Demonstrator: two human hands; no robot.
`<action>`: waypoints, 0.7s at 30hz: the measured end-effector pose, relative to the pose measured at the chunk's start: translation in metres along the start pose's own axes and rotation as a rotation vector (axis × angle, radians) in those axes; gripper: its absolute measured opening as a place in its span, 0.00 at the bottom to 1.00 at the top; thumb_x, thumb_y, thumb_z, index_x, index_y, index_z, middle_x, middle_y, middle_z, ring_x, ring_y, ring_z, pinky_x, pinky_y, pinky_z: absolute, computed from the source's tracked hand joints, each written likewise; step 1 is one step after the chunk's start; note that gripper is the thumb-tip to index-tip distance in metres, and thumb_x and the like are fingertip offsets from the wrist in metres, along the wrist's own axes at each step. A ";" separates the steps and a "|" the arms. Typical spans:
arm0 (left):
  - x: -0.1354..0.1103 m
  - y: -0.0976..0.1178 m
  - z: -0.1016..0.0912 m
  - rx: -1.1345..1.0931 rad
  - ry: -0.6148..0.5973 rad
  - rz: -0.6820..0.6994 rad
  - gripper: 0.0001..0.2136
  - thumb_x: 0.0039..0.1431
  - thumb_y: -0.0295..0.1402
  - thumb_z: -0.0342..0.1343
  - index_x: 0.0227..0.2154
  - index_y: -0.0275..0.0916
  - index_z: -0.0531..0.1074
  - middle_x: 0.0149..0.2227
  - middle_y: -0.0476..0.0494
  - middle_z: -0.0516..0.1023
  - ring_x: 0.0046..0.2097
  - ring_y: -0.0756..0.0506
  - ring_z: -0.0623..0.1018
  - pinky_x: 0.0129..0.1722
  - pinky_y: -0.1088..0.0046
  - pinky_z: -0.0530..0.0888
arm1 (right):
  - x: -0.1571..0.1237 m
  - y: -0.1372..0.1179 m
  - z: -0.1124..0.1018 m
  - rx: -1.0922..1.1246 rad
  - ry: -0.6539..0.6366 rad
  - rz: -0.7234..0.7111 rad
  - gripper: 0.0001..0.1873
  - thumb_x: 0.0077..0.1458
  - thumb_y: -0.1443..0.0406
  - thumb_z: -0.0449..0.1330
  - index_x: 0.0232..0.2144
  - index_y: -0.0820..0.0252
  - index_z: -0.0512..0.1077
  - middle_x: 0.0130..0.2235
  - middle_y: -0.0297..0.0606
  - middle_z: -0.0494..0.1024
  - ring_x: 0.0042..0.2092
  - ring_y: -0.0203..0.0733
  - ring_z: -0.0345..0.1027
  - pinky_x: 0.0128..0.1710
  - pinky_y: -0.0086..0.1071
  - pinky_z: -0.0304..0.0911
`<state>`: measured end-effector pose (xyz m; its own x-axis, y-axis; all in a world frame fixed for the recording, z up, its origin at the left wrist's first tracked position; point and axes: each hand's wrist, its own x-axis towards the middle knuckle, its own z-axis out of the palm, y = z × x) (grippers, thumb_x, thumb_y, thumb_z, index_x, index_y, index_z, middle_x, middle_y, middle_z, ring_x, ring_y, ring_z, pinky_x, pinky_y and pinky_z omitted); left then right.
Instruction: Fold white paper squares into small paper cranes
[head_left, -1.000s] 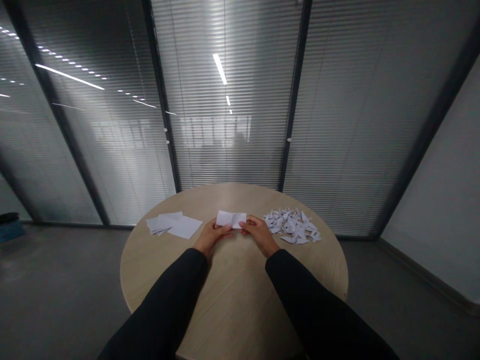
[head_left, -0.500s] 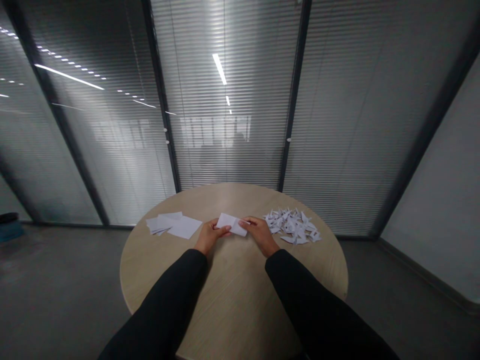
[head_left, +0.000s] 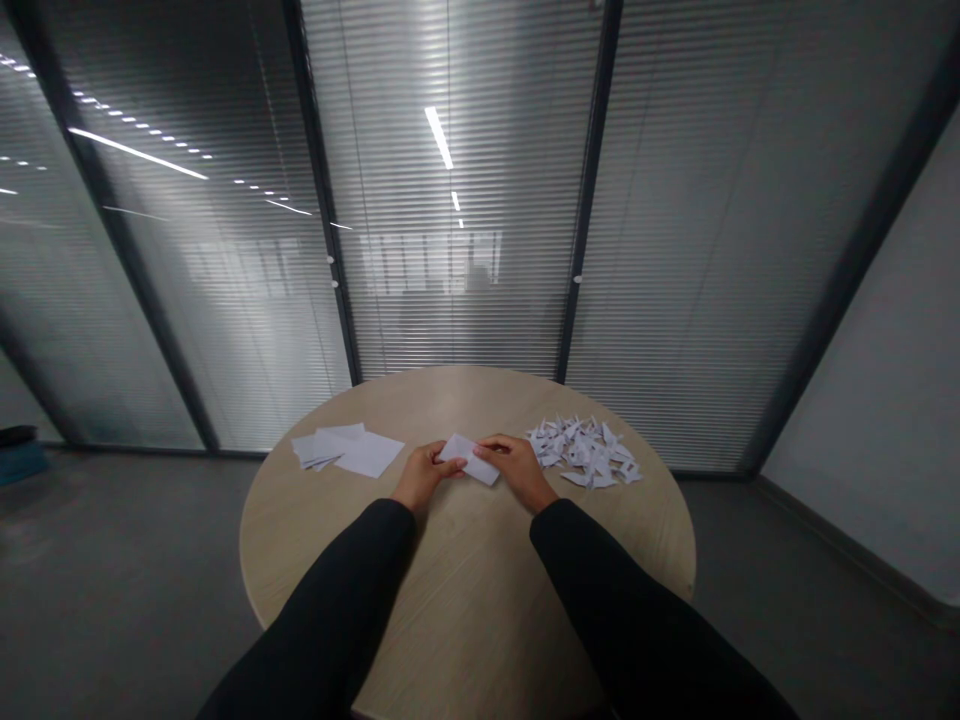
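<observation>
A small white paper slip [head_left: 471, 460] lies folded over between my two hands, low over the round wooden table [head_left: 465, 600]. My left hand [head_left: 422, 473] pinches its left end with thumb and fingers closed on it. My right hand [head_left: 517, 468] grips the right end, fingers curled over the top edge. Both arms wear black sleeves.
A loose stack of flat white paper sheets [head_left: 346, 448] lies to the left of my hands. A heap of several small folded paper pieces [head_left: 585, 452] lies to the right. Glass walls with blinds [head_left: 450, 200] stand behind the table.
The paper was held open and upright; my hands have come closer together and lowered it, folding it over into a narrower, tilted shape.
</observation>
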<state>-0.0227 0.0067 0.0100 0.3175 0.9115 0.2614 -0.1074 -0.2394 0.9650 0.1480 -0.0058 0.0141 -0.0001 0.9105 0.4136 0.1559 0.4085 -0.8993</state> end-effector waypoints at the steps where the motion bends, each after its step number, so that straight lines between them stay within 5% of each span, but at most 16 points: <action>1: 0.000 -0.001 0.000 0.003 -0.005 -0.001 0.19 0.35 0.39 0.66 0.31 0.30 0.75 0.29 0.42 0.78 0.30 0.46 0.76 0.36 0.67 0.73 | 0.001 0.001 0.000 -0.005 0.004 0.001 0.14 0.39 0.56 0.64 0.26 0.61 0.76 0.27 0.37 0.77 0.30 0.40 0.69 0.30 0.32 0.62; 7: 0.001 0.001 0.000 -0.024 0.008 -0.016 0.19 0.34 0.39 0.67 0.29 0.30 0.74 0.27 0.43 0.77 0.29 0.47 0.76 0.35 0.68 0.73 | 0.002 0.000 0.001 -0.024 0.028 -0.008 0.14 0.39 0.57 0.64 0.25 0.62 0.76 0.26 0.37 0.77 0.29 0.40 0.69 0.29 0.31 0.61; 13: 0.002 0.007 -0.002 -0.125 0.242 -0.035 0.19 0.29 0.40 0.68 0.23 0.33 0.72 0.22 0.46 0.75 0.26 0.49 0.74 0.31 0.71 0.72 | 0.001 0.006 0.003 -0.084 -0.037 -0.040 0.12 0.41 0.57 0.63 0.24 0.61 0.75 0.25 0.35 0.76 0.28 0.38 0.68 0.29 0.30 0.60; 21: -0.001 0.002 -0.002 0.204 0.355 0.174 0.16 0.48 0.46 0.54 0.22 0.35 0.69 0.18 0.52 0.65 0.23 0.52 0.65 0.24 0.77 0.61 | -0.003 0.006 0.011 0.038 -0.257 0.057 0.15 0.38 0.56 0.65 0.22 0.63 0.72 0.24 0.35 0.75 0.27 0.38 0.68 0.30 0.31 0.62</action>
<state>-0.0252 0.0064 0.0112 -0.0360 0.9018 0.4307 0.0692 -0.4277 0.9013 0.1383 -0.0054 0.0055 -0.2444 0.9165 0.3166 0.1256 0.3537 -0.9269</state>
